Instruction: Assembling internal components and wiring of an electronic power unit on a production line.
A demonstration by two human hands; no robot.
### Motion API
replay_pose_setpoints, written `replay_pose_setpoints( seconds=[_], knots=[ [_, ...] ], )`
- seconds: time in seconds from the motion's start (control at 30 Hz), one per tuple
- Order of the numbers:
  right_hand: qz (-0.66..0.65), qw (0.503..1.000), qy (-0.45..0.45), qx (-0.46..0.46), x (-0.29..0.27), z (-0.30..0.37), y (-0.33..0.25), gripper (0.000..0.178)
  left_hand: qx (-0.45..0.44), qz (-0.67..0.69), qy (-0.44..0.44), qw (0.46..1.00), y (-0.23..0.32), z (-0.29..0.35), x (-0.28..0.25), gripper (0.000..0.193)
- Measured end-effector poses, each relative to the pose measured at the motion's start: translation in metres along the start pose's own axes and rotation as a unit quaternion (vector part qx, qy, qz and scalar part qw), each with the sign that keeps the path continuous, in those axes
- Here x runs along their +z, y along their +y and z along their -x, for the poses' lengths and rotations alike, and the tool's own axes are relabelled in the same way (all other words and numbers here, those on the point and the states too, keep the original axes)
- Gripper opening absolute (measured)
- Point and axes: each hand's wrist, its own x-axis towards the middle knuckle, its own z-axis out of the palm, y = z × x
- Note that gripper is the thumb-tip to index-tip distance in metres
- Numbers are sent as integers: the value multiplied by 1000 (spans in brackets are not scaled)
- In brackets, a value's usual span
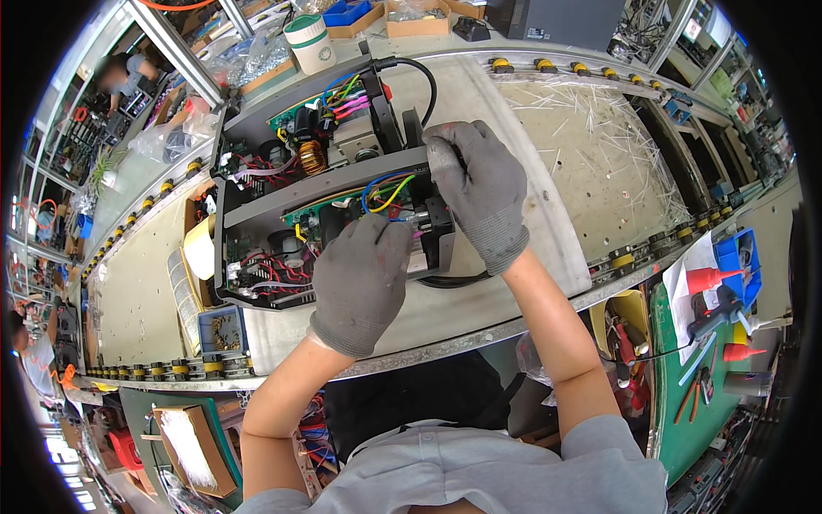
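Two open, black-framed electronic units lie side by side on a pale board (548,248). The far unit (282,193) shows a copper coil (312,158), a green circuit board and coloured wires. My left hand (361,278), in a grey glove, reaches into the near unit (257,224) with its fingers drawn together beside a yellow-green wire (396,194); what they pinch is hidden. My right hand (484,184), gloved alike, is curled at the near unit's right end, by its end panel. The glove hides what its fingers hold. A black cable (435,90) loops off the far unit.
A roller conveyor (205,367) runs along the bench. At left are a blue bin of small brass-coloured parts (220,331) and a white roll (199,248). Thin white sticks (591,120) lie scattered at right. A green side table (668,403) carries red-tipped bottles and tools. A cup (310,43) stands behind.
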Motion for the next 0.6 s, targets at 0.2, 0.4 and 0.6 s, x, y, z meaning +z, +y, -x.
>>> replay_pose_setpoints(
  seconds=[0.2, 0.4, 0.6],
  knots=[
    [-10, 1000, 7, 7, 3, 3, 0, 10, 5, 25, 77, 997, -3, 2, 16, 16],
    [0, 999, 30, 16, 7, 4, -1, 9, -23, 43, 84, 995, 3, 4, 29, 13],
    [1, 1000, 19, 21, 3, 3, -4, 9, -4, 49, 71, 996, -2, 4, 24, 12]
  ],
)
